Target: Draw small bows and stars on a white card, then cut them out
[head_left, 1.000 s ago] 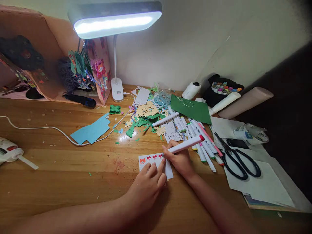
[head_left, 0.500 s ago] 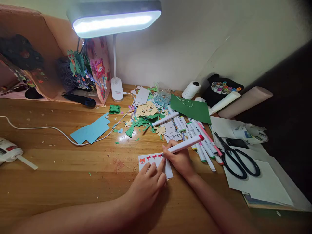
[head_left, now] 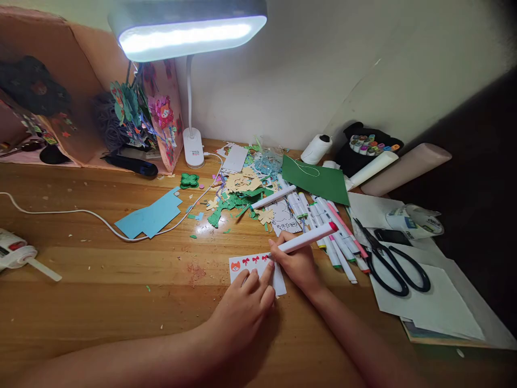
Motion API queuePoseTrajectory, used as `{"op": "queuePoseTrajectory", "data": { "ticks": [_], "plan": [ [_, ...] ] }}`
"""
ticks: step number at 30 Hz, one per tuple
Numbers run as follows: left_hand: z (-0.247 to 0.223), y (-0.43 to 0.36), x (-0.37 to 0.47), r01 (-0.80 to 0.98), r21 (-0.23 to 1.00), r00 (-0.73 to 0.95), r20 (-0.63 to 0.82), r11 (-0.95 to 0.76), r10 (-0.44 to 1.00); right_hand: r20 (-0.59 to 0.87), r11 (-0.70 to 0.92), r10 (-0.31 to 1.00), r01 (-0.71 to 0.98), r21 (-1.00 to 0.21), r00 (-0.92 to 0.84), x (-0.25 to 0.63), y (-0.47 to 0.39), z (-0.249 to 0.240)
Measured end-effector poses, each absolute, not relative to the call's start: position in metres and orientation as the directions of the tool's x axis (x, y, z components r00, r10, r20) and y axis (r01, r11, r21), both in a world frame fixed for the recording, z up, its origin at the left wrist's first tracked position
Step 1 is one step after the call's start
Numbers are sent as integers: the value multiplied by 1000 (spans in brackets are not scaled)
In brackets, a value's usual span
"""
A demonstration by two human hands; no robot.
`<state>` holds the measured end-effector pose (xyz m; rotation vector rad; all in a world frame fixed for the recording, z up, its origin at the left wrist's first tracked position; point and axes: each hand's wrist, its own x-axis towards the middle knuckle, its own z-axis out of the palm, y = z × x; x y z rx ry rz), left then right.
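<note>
A small white paper [head_left: 278,281] lies on the wooden table, with an orange cat face [head_left: 235,265] at its left end and three red bows along its top edge. My right hand [head_left: 297,264] is closed round a white marker [head_left: 305,239] with a red end, its tip down at the rightmost bow. My left hand [head_left: 246,302] rests on the paper with its fingers spread, the index fingertip close to the marker tip; it covers the lower part of the sheet.
Loose markers [head_left: 341,242] and black scissors [head_left: 390,264] lie to the right, near white sheets [head_left: 440,302]. Paper scraps [head_left: 242,188] and a green sheet [head_left: 317,180] are behind. Blue paper [head_left: 151,215], a white cable and a lamp [head_left: 194,148] stand at the left.
The view has shifted very slightly. Both hands and the marker hold almost the same place on the paper.
</note>
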<state>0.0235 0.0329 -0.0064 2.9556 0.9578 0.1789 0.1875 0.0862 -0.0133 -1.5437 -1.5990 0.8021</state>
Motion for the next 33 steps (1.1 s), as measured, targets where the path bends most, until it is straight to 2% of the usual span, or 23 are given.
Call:
{"op": "queuePoseTrajectory", "data": {
  "ticks": [28,33],
  "plan": [
    [-6,33,23,570,94,813,79,-816,577,117,85,993,511,-856,32,186,87,-12],
    [-9,33,22,610,135,769,135,-781,625,153,91,978,368,-925,141,188,87,-10]
  ]
}}
